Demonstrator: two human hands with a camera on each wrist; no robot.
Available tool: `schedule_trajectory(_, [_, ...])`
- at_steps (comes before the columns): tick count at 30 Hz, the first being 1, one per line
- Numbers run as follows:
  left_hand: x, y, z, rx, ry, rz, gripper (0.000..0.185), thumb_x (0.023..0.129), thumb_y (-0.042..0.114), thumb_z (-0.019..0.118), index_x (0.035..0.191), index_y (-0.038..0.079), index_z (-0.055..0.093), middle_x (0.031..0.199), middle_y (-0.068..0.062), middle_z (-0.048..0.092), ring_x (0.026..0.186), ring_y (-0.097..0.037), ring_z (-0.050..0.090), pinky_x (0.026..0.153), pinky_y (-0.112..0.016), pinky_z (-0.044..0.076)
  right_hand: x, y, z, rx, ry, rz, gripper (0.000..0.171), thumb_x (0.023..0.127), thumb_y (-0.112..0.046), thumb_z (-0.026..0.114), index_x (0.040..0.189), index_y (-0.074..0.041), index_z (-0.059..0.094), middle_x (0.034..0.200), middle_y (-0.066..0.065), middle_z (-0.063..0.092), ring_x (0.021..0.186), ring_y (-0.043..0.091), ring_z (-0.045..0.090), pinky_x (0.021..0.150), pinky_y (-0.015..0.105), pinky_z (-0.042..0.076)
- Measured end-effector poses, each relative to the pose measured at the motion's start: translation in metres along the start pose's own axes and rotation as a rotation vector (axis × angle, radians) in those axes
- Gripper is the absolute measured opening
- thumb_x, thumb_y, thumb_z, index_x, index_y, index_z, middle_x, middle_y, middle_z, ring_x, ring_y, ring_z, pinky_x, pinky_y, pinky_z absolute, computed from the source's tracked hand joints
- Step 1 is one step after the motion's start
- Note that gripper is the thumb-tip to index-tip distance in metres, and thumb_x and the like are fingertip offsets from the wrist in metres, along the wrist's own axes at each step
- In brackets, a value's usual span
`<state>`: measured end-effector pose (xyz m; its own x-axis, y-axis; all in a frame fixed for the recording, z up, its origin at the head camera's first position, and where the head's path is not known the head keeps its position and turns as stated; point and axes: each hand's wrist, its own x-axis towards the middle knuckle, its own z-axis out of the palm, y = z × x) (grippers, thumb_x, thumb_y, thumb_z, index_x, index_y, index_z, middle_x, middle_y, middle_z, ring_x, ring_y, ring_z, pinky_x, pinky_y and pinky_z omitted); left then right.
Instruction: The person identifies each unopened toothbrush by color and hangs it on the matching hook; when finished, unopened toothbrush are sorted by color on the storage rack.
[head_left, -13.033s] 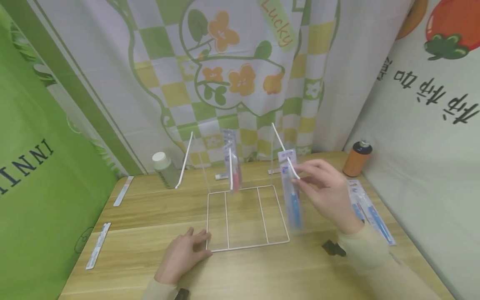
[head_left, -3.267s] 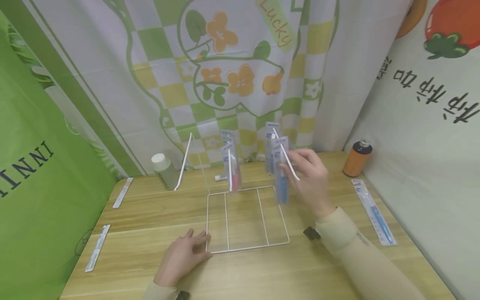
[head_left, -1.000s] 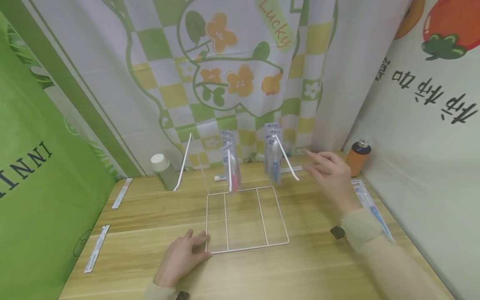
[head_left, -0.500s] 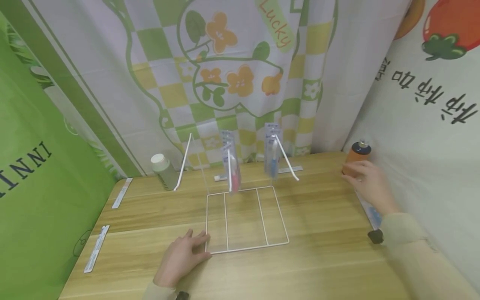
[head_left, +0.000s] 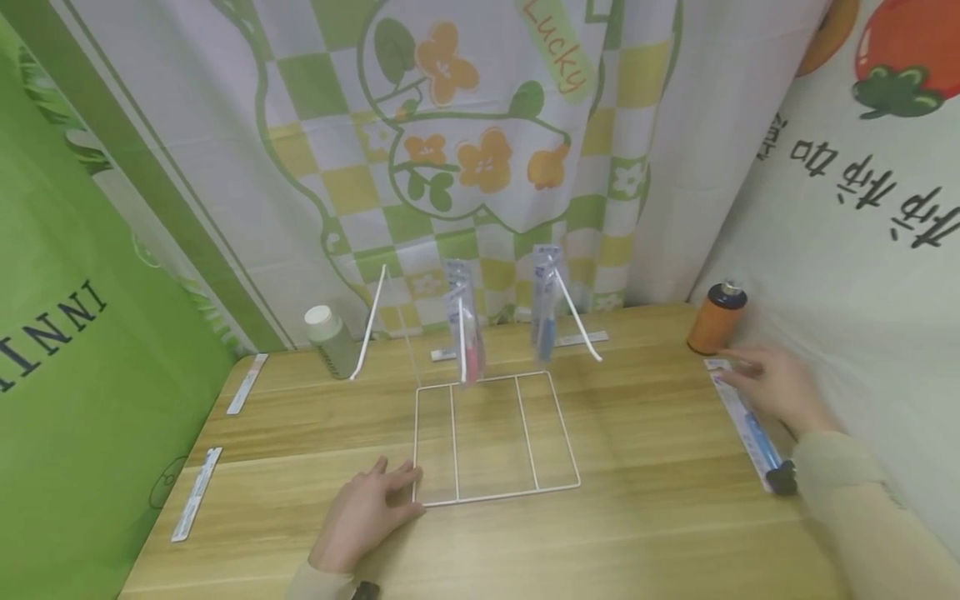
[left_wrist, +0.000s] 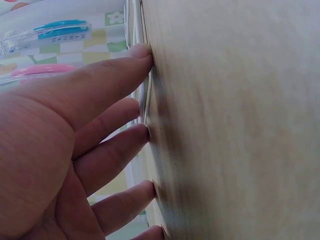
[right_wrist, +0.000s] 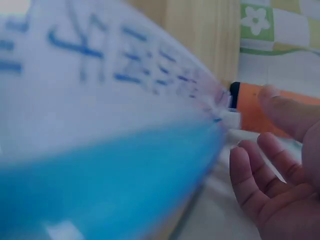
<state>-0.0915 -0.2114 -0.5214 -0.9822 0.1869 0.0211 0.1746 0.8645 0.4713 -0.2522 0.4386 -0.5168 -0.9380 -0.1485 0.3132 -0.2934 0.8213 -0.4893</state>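
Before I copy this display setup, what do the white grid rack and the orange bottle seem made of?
White grid rack: probably coated metal wire, since its rods are thin, straight and evenly white. Orange bottle: likely matte plastic with a dark cap; no glassy shine, though metal can't be excluded.

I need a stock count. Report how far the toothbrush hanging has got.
Done: pink packs and blue packs hang on two rack hooks. In hand: right hand reaches the blue pack on the table; left hand steadies the rack base. Left: two packs at the table's left edge.

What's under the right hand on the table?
The right hand rests over the top end of a packaged blue toothbrush lying flat on the table. The pack's lower part shows; the part beneath the fingers is covered.
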Motion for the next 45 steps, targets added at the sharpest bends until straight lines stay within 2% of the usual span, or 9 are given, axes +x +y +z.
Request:
schedule_trajectory(6, [0.0,-0.001,0.001,0.003,-0.005,0.003,0.053,0.087,0.04,0.089,0.134,0.02,0.077,0.144,0.001,0.069,0.143,-0.054,0.051,0.114,-0.079,0.036,-0.004,0.013,-0.001,-0.013,-0.054,0.031,0.049,0.092,-0.014,0.087,0.135,0.001,0.071,0.129,0.037,0.067,0.111,0.059,0.065,0.089,0.074,0.051])
schedule_trajectory(11, [0.0,-0.001,0.001,0.003,-0.002,0.005,0.053,0.087,0.04,0.089,0.134,0.02,0.077,0.144,0.002,0.069,0.144,-0.053,0.05,0.114,-0.079,0.036,-0.004,0.009,-0.003,-0.018,-0.129,0.078,0.053,0.093,-0.017,0.085,0.14,0.0,0.068,0.135,0.039,0.063,0.119,0.063,0.06,0.094,0.076,0.048])
schedule_trajectory(18, [0.001,0.002,-0.001,-0.006,0.003,-0.004,0.052,0.087,0.039,0.09,0.134,0.018,0.077,0.144,0.001,0.069,0.144,-0.053,0.05,0.114,-0.079,0.035,-0.003,0.003,-0.008,-0.029,-0.242,0.156,0.055,0.097,-0.023,0.081,0.14,0.006,0.064,0.138,0.041,0.06,0.125,0.064,0.056,0.101,0.078,0.044])
schedule_trajectory(25, [0.001,0.001,0.0,0.003,-0.004,-0.009,0.053,0.087,0.04,0.09,0.134,0.019,0.077,0.145,0.002,0.068,0.144,-0.053,0.05,0.114,-0.078,0.036,-0.002,0.004,-0.012,-0.049,-0.327,0.164,0.055,0.099,-0.026,0.078,0.143,0.004,0.063,0.142,0.042,0.056,0.128,0.067,0.051,0.103,0.08,0.042])
schedule_trajectory(34, [0.001,0.0,0.001,0.005,-0.005,-0.008,0.053,0.087,0.041,0.089,0.135,0.02,0.077,0.145,0.002,0.068,0.143,-0.053,0.051,0.113,-0.08,0.036,-0.002,0.012,-0.008,-0.047,-0.285,0.142,0.05,0.099,-0.025,0.079,0.138,0.005,0.067,0.132,0.036,0.067,0.122,0.063,0.058,0.1,0.077,0.046])
schedule_trajectory(45, [0.0,0.0,0.001,-0.003,-0.008,-0.017,0.053,0.087,0.04,0.089,0.135,0.02,0.077,0.145,0.003,0.068,0.144,-0.052,0.05,0.113,-0.079,0.036,-0.003,0.011,-0.007,-0.045,-0.231,0.108,0.046,0.099,-0.022,0.079,0.134,0.006,0.069,0.132,0.04,0.064,0.116,0.062,0.062,0.094,0.075,0.05])
